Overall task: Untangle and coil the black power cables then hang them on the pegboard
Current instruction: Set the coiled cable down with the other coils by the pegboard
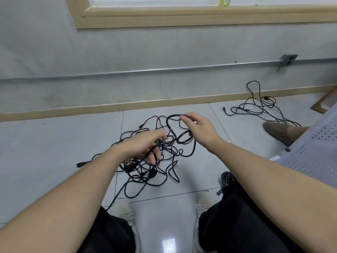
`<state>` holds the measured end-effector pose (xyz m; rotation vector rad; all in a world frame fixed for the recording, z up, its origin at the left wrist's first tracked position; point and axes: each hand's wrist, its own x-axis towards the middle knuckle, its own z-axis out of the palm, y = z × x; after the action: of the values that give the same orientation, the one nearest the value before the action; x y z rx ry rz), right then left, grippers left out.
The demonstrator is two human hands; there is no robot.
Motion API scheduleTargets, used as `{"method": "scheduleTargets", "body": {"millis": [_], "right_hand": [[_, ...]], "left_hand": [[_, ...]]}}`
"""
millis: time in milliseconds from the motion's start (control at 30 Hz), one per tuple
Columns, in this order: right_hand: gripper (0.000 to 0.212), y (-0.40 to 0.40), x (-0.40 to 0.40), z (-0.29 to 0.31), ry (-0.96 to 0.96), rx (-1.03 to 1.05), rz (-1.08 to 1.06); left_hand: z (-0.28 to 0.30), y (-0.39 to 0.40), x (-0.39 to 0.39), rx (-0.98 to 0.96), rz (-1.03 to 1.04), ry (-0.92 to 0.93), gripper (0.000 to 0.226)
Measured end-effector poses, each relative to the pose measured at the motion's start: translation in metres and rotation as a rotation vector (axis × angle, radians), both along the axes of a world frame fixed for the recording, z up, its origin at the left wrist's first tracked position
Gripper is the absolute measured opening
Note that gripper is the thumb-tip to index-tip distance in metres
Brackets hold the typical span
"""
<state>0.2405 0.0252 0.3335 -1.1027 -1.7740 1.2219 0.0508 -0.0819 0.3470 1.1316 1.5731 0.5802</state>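
On the tiled floor (54, 152), just ahead of my knees and short of the skirting along the far wall, I see the black power cables (145, 172) lying in one loose tangle, loops crossing each other and a plug (81, 164) sticking out toward the left side. My right hand (198, 128) is raised over the far side of the heap, thumb and fingers pinching a thick loop of cable (172, 125) that arcs up from the pile and curls back into a small ring below the hand. My left hand (145, 145) is over the middle of the tangle, palm turned inward, fingers loosely bent with a strand running across them; I cannot tell whether it truly grips that strand or only touches it. Toward the far right of the floor, well apart from the main heap and near the wall, a second tangle of cable (259, 106) sprawls, one loop leaning up against the wall. Just beside my right knee a small coiled bundle (227, 178) sits on the floor. Another person's shoe (277, 130) rests near the second tangle, beside a perforated grey seat (313, 152) at the right edge.
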Motion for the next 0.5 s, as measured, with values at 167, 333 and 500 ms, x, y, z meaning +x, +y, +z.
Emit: {"method": "scheduleTargets", "body": {"millis": [167,333,500], "right_hand": [[0.013,-0.013,-0.012,0.001,0.067,-0.002,0.225],[0.014,-0.009,-0.007,-0.004,-0.005,0.039,0.306],[0.029,0.010,0.013,-0.015,-0.346,0.066,0.331]], "left_hand": [[-0.009,0.002,0.018,-0.051,-0.036,-0.064,0.047],[-0.019,0.016,0.006,0.248,0.285,-0.204,0.030],[-0.008,0.020,-0.024,0.397,0.527,-0.264,0.041]]}}
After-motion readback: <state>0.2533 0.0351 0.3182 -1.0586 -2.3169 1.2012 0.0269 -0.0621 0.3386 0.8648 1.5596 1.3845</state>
